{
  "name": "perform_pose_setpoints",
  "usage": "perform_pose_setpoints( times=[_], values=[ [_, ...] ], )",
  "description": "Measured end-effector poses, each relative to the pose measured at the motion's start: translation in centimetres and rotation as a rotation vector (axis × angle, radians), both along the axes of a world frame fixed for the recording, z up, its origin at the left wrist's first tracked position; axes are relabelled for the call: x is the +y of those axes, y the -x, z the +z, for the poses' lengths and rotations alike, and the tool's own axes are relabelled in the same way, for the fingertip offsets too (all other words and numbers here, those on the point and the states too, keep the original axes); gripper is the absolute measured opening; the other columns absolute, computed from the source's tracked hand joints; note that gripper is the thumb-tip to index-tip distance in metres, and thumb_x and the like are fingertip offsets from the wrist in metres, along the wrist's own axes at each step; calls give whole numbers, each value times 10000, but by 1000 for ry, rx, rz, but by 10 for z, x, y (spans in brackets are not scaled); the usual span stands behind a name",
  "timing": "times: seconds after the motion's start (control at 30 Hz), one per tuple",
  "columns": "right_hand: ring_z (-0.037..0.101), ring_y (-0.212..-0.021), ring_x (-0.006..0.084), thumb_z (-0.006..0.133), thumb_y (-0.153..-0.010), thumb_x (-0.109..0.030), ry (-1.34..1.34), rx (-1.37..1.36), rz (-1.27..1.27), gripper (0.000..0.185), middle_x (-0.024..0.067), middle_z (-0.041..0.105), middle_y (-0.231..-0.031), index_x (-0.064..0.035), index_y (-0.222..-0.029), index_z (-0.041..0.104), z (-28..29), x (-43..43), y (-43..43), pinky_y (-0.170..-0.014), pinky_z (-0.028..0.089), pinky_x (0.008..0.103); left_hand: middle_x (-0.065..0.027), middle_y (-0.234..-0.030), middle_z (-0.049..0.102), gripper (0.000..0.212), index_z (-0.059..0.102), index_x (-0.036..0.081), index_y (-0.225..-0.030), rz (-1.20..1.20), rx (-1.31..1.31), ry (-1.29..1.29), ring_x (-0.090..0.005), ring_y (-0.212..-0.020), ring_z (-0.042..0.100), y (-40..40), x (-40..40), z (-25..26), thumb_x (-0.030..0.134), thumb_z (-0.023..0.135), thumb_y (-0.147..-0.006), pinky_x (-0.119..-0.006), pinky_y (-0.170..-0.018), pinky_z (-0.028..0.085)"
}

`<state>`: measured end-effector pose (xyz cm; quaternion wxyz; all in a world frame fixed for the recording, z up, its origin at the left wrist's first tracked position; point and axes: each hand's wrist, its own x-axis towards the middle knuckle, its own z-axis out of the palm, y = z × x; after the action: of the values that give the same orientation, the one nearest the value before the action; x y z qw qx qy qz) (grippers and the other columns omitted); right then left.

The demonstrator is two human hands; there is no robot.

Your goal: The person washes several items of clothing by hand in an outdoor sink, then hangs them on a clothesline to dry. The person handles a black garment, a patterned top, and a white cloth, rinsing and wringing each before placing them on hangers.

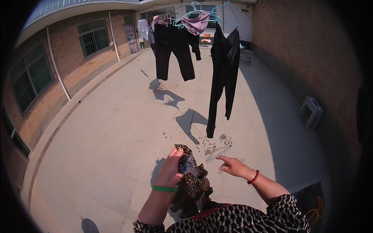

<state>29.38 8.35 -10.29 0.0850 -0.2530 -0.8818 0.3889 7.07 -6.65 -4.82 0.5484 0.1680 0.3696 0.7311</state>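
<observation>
My left hand (172, 169), with a green band at the wrist, grips a dark patterned garment (191, 180) dotted with orange and white, which hangs crumpled below it. To the right, my right hand (233, 166) is raised with thumb and forefinger apart and holds nothing; a red bead bracelet circles its wrist. In front of me hang black trousers (174, 52) and a long black garment (223, 78), which is nearest to my right hand. A mauve cloth (196, 23) hangs among light blue-green hangers (214, 17) at the top.
Concrete paving (116, 131) bears wet spots and shadows below the laundry. Brick walls stand left and right, with barred windows (93, 38) on the left. A grey stool (311, 112) is by the right wall, an orange chair (206, 39) at the far end, an orange cord (317, 211) at lower right.
</observation>
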Motion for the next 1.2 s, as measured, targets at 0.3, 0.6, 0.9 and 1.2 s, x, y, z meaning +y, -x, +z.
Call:
perform_pose_setpoints(
  times=[0.3, 0.6, 0.9, 1.2],
  values=[
    [625, -832, 173, 597, -870, -190, 235, -181, 139, 408, 147, 650, -889, -39, -1236, 495, -11, 155, -23, -741, 483, 293, -48, -925, 606, 173, 506, 77, -1081, 350, 320, 136, -175, -832, 609, 143, 38, 59, 157, 481, -930, -334, -733, 539],
    [644, -772, 240, 591, -862, -179, -62, -118, 205, 313, 125, 670, -846, -60, -1148, 551, 52, 244, 154, -706, 495, 331, -35, -886, 613, 116, 517, 81, -1021, 501, 349, 62, -144, -783, 614, 251, 91, 62, 140, 467, -934, -304, -696, 533],
    [646, -791, 227, 566, -861, -111, -399, -229, 151, 323, 111, 670, -846, -43, -1175, 530, 202, 272, 312, -730, 506, 316, -13, -846, 577, 89, 513, 72, -964, 343, 286, -202, -102, -739, 565, 404, 166, 67, 148, 474, -939, -266, -666, 495],
    [635, -777, 295, 593, -844, -203, -486, -450, -32, 300, 139, 664, -794, -48, -1099, 577, 164, 344, 380, -717, 493, 371, -20, -829, 590, 94, 511, 67, -977, 155, 244, -217, -118, -731, 585, 499, 278, 58, 144, 482, -933, -268, -661, 502]
  ],
)
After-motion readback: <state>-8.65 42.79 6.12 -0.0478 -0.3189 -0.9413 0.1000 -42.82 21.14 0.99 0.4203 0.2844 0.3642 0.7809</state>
